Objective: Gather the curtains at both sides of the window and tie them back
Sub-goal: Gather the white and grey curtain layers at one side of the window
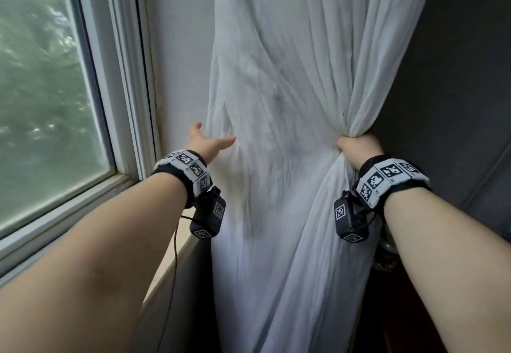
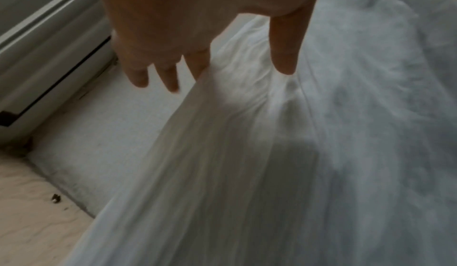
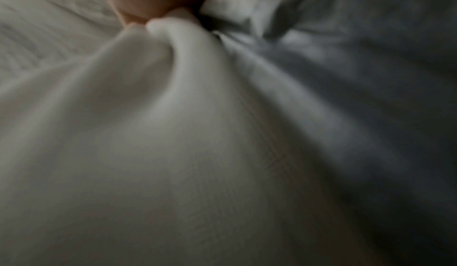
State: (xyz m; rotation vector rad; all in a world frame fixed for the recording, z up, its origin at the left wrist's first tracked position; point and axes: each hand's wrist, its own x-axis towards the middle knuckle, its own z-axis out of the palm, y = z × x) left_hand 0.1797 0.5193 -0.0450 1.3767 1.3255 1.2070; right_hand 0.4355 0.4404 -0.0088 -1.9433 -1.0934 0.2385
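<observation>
A white sheer curtain (image 1: 284, 98) hangs to the right of the window. My right hand (image 1: 356, 148) grips a bunch of its right edge in a fist, pulling folds toward it; the right wrist view shows that hand (image 3: 153, 2) clenched on white cloth (image 3: 160, 133). My left hand (image 1: 210, 141) reaches to the curtain's left edge with fingers straight and spread. In the left wrist view the left hand (image 2: 212, 71) has its thumb pressed on the front of the curtain (image 2: 247, 153), and the index finger slips behind the edge. No tie-back is visible.
The window (image 1: 47, 103) with its white frame fills the left. A pale sill (image 1: 177, 264) runs below it, and a thin black cable hangs from my left wrist. A dark wall (image 1: 456, 76) stands to the right of the curtain.
</observation>
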